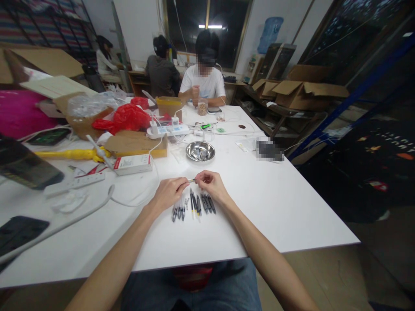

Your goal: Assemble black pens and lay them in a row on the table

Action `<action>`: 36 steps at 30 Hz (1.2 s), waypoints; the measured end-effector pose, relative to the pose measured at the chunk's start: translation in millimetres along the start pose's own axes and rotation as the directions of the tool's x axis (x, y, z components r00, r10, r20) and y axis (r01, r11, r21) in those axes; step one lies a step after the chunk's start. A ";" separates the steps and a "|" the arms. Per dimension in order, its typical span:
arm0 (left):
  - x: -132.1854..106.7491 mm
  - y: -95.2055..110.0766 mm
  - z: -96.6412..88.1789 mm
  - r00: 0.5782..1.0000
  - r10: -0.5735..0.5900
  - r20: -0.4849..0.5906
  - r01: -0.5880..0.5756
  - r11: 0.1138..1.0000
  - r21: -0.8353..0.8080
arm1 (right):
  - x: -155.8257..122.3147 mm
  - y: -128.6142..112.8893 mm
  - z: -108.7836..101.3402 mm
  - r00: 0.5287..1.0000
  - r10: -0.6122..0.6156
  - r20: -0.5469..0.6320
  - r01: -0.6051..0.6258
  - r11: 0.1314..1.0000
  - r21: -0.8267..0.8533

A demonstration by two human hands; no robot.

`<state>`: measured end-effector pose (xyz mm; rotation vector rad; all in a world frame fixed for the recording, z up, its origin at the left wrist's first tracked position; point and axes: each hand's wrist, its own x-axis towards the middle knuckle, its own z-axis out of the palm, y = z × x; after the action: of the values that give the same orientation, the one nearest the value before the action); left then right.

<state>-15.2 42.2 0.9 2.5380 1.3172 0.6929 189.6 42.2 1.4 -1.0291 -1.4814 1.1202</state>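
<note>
My left hand (169, 191) and my right hand (210, 183) meet above the table. Both are closed in a pinch on a thin pen (192, 180), one at each end; its ends are hidden by the fingers. Just below the hands lie pen parts in groups: clear pen barrels (179, 211) on the left, small springs (186, 203) beside them, dark ink refills (195, 203) with yellow bits in the middle, and black pen barrels (208, 203) under my right wrist. Beyond the hands stands a shiny metal bowl (200, 152) with a few small dark pieces in it.
On the left, a white-and-red box (132, 164), a cardboard tray (139, 144), white cables and a power strip (168, 130) crowd the white table (275, 207). Red plastic bags (129, 116) lie behind. A person in a white shirt (204, 84) sits across, near a jar (202, 107).
</note>
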 end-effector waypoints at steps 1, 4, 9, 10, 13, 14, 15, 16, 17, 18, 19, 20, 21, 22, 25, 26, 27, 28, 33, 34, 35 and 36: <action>-0.2 -0.3 0.1 1.000 -0.002 0.002 0.002 1.000 0.005 | 0.3 0.3 -0.5 1.000 -0.007 -0.008 0.007 1.000 -0.007; -0.6 -0.8 0.0 1.000 -0.001 0.003 0.001 1.000 0.004 | 0.7 1.9 -1.2 1.000 0.009 -0.006 -0.009 1.000 0.000; -0.5 -0.8 0.2 1.000 0.010 0.001 -0.010 0.999 -0.033 | -0.8 4.1 2.6 0.994 0.075 0.076 -0.078 0.996 0.040; -0.5 -0.8 0.4 1.000 0.014 0.001 -0.014 0.999 -0.045 | -1.1 3.9 3.2 0.994 0.072 0.078 -0.076 0.996 0.044; -0.4 -1.0 0.8 1.000 0.020 -0.001 -0.020 0.998 -0.059 | -1.4 1.9 2.8 0.997 0.046 0.068 -0.048 0.998 0.033; -0.4 -1.1 0.8 1.000 0.018 -0.003 -0.018 0.998 -0.054 | -1.3 1.0 2.1 0.998 0.032 0.054 -0.034 0.999 0.023; -0.4 -1.3 0.9 1.000 0.015 -0.007 -0.016 0.999 -0.047 | -1.2 0.0 1.3 0.999 0.020 0.039 -0.020 1.000 0.014; -0.4 -1.5 0.9 1.000 0.012 -0.014 -0.012 0.999 -0.040 | -1.1 -0.9 0.6 1.000 0.010 0.023 -0.010 1.000 0.005; -0.4 -1.7 0.9 1.000 0.009 -0.019 -0.010 0.999 -0.036 | -0.9 -1.6 -0.1 1.000 0.006 0.009 -0.006 1.000 -0.001; -0.3 -1.9 0.9 1.000 0.007 -0.024 -0.008 0.999 -0.035 | -0.7 -2.2 -0.7 1.000 0.006 -0.003 -0.006 1.000 -0.004; -0.2 -2.0 0.8 1.000 0.005 -0.029 -0.006 0.999 -0.035 | -0.4 -2.4 -1.0 1.000 0.007 -0.011 -0.007 1.000 -0.004; -0.1 -2.0 0.7 1.000 0.003 -0.030 -0.004 0.999 -0.036 | -0.1 -2.3 -1.3 1.000 0.008 -0.018 -0.008 1.000 -0.001; 0.0 -1.9 0.6 1.000 0.001 -0.030 -0.002 0.999 -0.038 | 0.2 -1.9 -1.4 1.000 0.008 -0.023 -0.008 1.000 0.005; 0.1 -1.8 0.6 1.000 -0.002 -0.029 0.001 0.999 -0.039 | 0.6 -1.3 -1.4 1.000 0.007 -0.027 -0.007 1.000 0.014; 0.5 -1.2 0.6 1.000 -0.005 -0.026 0.004 0.999 -0.046 | 0.8 0.3 -0.9 1.000 0.008 -0.005 -0.008 1.000 0.022; 0.5 -1.0 0.6 1.000 -0.004 -0.023 0.003 0.999 -0.050 | 0.4 0.2 -0.4 1.000 0.012 0.010 -0.012 1.000 0.019; 0.5 -0.9 0.7 1.000 -0.002 -0.021 0.001 0.999 -0.053 | -0.2 -0.3 0.2 1.000 0.019 0.025 -0.019 1.000 0.015; 0.4 -1.0 0.8 1.000 0.002 -0.017 -0.002 0.998 -0.058 | -0.9 -1.2 1.1 0.999 0.029 0.041 -0.030 0.999 0.016; 0.1 -1.1 1.0 1.000 0.013 -0.013 -0.014 0.996 -0.086 | -3.6 -7.7 5.1 0.998 0.055 0.043 -0.057 0.997 0.048; 0.0 -1.0 1.0 1.000 0.013 -0.016 -0.014 0.996 -0.087 | -3.5 -8.2 5.1 0.998 0.047 0.030 -0.048 0.998 0.046; 0.0 -0.8 1.0 1.000 0.011 -0.020 -0.013 0.996 -0.085 | -3.1 -8.3 4.8 0.999 0.038 0.014 -0.039 0.998 0.040; -0.1 -0.6 1.0 1.000 0.009 -0.023 -0.011 0.997 -0.081 | -2.6 -8.0 4.1 1.000 0.031 -0.003 -0.031 0.999 0.033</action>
<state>-15.2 42.5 -0.2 2.4817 1.2578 0.7638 185.5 37.4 8.3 -1.0338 -1.4442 1.1599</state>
